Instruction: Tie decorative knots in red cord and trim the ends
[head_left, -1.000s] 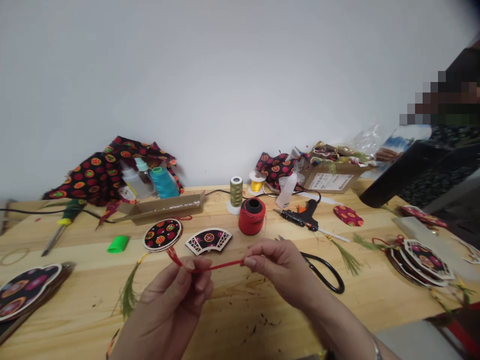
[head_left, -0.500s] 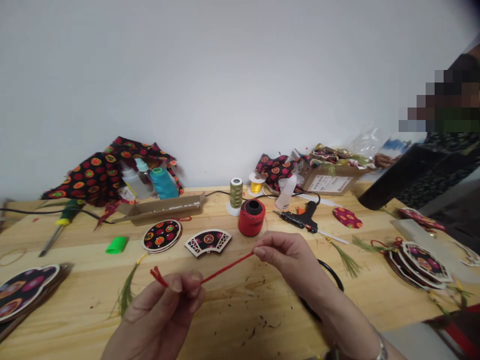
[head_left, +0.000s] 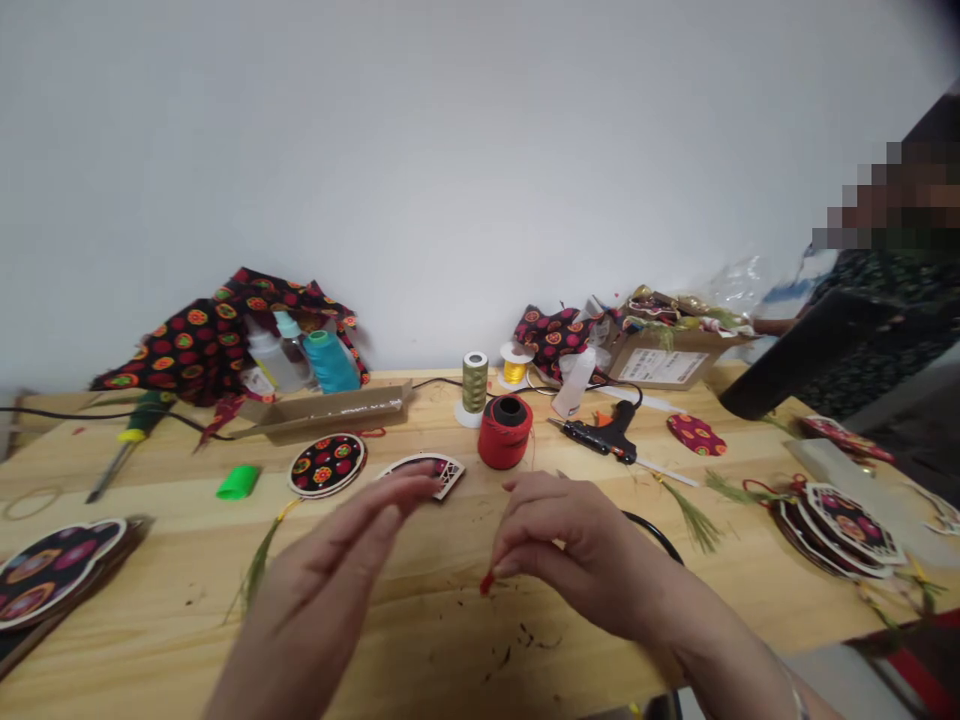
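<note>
My right hand [head_left: 562,540] is closed in a pinch on a red cord [head_left: 487,582]; only a short end of the cord shows below the fingertips. My left hand [head_left: 330,580] is raised over the table with its fingers stretched out, holding nothing. Beyond its fingertips lies a fan-shaped piece [head_left: 450,478] with a pale wooden rim and dark patterned cloth, partly covered by the hand. A spool of red thread [head_left: 504,440] stands just past my right hand. Left of the fan piece lies a round patterned ornament [head_left: 328,465] with a green tassel [head_left: 259,565].
A black glue gun [head_left: 604,435] lies right of centre, near a white bottle [head_left: 575,385]. Stacked ornaments [head_left: 847,530] lie at right, another ornament [head_left: 60,570] at left. A screwdriver [head_left: 120,455] and cardboard tray [head_left: 330,415] are farther back. A person [head_left: 885,290] is at the far right.
My left hand has let go of the red cord and opened. The cord, stretched between both hands before, now shows only as a short end below my right fingers, which have turned downward.
</note>
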